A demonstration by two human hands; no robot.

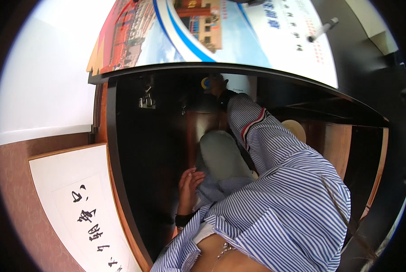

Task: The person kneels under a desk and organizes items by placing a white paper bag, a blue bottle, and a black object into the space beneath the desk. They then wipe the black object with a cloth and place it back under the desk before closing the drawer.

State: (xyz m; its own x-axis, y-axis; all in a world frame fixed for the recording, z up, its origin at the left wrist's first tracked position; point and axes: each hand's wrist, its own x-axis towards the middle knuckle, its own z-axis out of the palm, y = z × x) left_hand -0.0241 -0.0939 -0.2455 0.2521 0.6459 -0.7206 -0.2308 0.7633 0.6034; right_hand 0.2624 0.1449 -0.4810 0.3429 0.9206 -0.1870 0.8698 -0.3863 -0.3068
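My right arm, in a blue-and-white striped sleeve, reaches forward into the shade below a dark overhanging edge. At its end my right hand is dim and partly lost in shadow. It is at a pale flat item with small print and a round blue-and-yellow mark; whether the fingers grip it cannot be told. Beside my grey-trousered leg, my left hand is loosely bent, with nothing in it. A dark band circles the left wrist.
Above the dark edge lies a large printed poster sheet, a marker pen on it. Metal fittings shine on the black surface at left. A framed calligraphy piece stands at left, and a round cream object is behind my sleeve.
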